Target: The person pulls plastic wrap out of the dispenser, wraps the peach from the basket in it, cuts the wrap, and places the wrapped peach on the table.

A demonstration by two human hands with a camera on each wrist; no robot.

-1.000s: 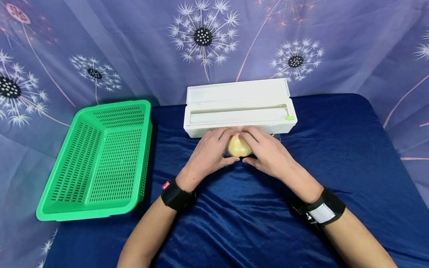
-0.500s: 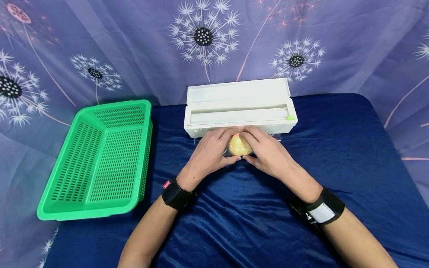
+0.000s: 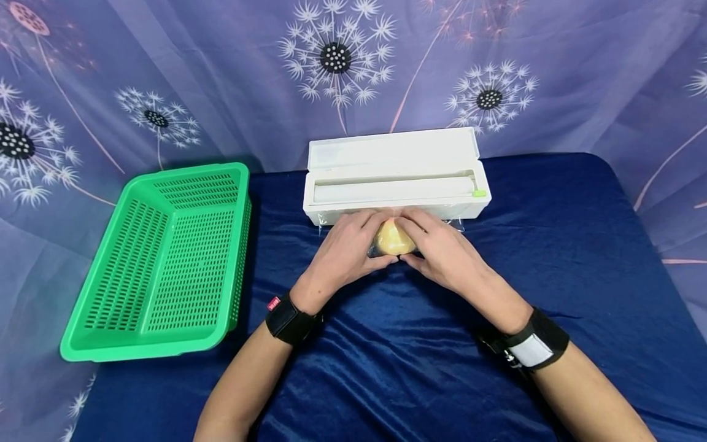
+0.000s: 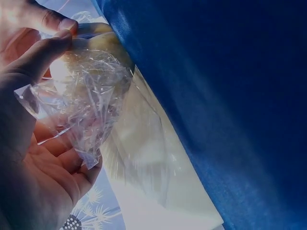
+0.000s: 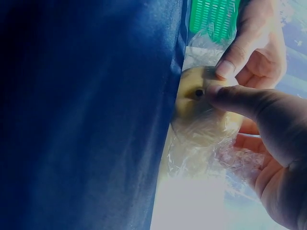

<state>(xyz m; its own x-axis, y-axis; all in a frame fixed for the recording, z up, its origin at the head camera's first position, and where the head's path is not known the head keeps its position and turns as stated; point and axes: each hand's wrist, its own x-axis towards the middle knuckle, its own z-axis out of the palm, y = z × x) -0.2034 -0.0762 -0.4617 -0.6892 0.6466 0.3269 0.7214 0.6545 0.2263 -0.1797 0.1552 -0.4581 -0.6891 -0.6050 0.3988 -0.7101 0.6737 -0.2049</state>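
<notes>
Both hands hold a yellow apple-like fruit (image 3: 395, 238) in front of the white cling film box (image 3: 326, 215). My left hand (image 3: 347, 244) grips its left side, my right hand (image 3: 445, 250) its right side, thumbs almost meeting at the near face. Clear cling film (image 4: 93, 96) covers the fruit and bunches in crumpled folds inside the left palm. More crumpled film lies by the right fingers in the right wrist view. There, a small dark hollow (image 5: 198, 93) in the fruit shows beside the right thumb. The far fingertips are partly hidden behind the fruit.
The film box has its lid (image 3: 392, 150) raised, a white roll (image 3: 392, 190) inside and a green slider (image 3: 479, 194) at its right end. A green plastic basket (image 3: 237, 245) stands at the left. Blue cloth (image 3: 552, 258) covers the table; a patterned curtain (image 3: 232, 73) hangs behind.
Both hands keep their hold on the fruit and stay nearly still. An edge of clear film now shows at the box front, left of the left hand.
</notes>
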